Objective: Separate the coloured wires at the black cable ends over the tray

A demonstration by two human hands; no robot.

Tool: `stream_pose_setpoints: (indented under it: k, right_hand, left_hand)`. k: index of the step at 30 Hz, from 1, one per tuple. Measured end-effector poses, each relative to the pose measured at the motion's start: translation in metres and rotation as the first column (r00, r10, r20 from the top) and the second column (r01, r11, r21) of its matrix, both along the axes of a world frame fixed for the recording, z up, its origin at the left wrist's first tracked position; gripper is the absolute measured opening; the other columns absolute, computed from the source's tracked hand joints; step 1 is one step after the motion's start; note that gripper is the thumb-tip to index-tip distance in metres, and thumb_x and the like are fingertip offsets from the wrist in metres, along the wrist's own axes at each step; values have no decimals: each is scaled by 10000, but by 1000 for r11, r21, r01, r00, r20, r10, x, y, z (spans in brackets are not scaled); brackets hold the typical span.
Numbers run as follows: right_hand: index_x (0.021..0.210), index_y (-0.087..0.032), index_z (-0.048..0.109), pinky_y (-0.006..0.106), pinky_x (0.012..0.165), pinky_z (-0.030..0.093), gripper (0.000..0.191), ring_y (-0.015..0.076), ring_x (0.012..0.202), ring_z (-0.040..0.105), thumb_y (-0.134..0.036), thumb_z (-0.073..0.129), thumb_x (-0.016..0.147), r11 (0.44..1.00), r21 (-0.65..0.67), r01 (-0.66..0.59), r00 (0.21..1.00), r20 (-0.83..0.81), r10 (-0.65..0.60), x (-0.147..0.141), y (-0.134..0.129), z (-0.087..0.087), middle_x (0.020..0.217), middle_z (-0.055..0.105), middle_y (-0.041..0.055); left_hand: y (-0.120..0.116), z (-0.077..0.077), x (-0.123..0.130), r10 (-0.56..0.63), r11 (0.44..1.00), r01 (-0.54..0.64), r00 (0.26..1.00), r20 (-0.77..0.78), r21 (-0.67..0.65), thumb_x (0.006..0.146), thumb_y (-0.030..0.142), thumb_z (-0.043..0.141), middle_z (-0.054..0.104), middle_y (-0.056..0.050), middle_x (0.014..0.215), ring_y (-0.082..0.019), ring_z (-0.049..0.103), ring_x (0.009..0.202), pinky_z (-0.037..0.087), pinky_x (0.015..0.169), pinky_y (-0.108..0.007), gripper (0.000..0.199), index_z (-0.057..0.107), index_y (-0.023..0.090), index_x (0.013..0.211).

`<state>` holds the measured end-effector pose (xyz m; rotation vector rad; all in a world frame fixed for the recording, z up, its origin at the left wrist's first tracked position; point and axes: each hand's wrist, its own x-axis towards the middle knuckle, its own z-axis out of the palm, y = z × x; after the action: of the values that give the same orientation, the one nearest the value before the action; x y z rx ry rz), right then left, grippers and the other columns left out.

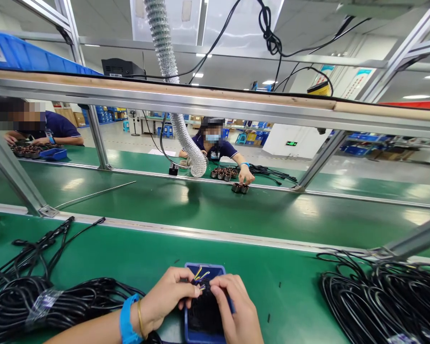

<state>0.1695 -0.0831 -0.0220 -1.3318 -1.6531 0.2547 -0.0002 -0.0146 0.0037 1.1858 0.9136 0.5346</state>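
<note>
Over a small blue bin, my left hand is closed in a pinch on a cable end. Thin wires, yellow and whitish, fan out from its fingertips. My right hand is just to the right, thumb and forefinger drawn together beside the wire tips. Whatever is between those fingers is too small to make out. Many tiny black pieces fill the bin below both hands. The blue wristband and a thin bangle are on my left wrist.
Bundled black cables lie at left, more coiled cables at right. A metal rail edges the green bench. Across it, a co-worker's hand touches dark round parts. A flexible duct hangs down; another person sits far left.
</note>
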Motion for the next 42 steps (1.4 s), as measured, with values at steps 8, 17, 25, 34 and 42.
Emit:
stream_pose_setpoints:
  k: [8, 17, 25, 34, 42]
  right_hand:
    - [919, -239, 640, 292, 728, 510, 159, 193, 814, 610, -203, 498, 981, 1000, 10, -7, 1000, 25, 7, 0, -2, -1, 844, 669, 41]
    - [901, -243, 676, 237, 654, 532, 120, 162, 717, 632, -252, 569, 957, 999, -36, 1, 999, -32, -2, -7, -1, -7, 788, 674, 18]
    - [1212, -209, 615, 228, 691, 573, 277, 147, 703, 681, -257, 576, 942, 997, 4, 74, 974, -215, -71, 0, 1, -1, 816, 699, 22]
    - [1125, -224, 657, 197, 661, 569, 211, 134, 667, 678, -254, 603, 923, 1000, 12, -3, 966, -260, 6, 0, 1, 6, 772, 701, 3]
    - [1032, -218, 685, 215, 636, 570, 165, 153, 660, 678, -317, 602, 929, 1000, 14, 12, 972, -236, -8, 1, 0, 11, 757, 691, 23]
  left_hand:
    - [-1, 3, 0, 4, 1000, -4, 1000, -16, 0, 580, 357, 648, 490, 40, 589, -103, 454, 543, 292, 513, -239, 230, 540, 169, 658]
    - [-2, -4, 0, 21, 999, -21, 1000, 19, 36, 615, 476, 740, 499, 42, 594, -105, 484, 554, 316, 524, -233, 383, 530, 165, 696]
    - [0, 1, -1, 5, 999, -5, 1000, -3, 34, 635, 493, 731, 484, 41, 572, -94, 452, 528, 289, 500, -231, 382, 556, 156, 676]
    - [-3, 0, -2, -54, 997, 55, 998, -19, 57, 638, 482, 725, 471, 46, 564, -92, 432, 522, 275, 501, -232, 360, 567, 160, 667]
    - [-2, 0, -1, -54, 997, 56, 998, -42, 59, 640, 473, 716, 481, 39, 569, -94, 431, 524, 273, 504, -232, 346, 587, 154, 684]
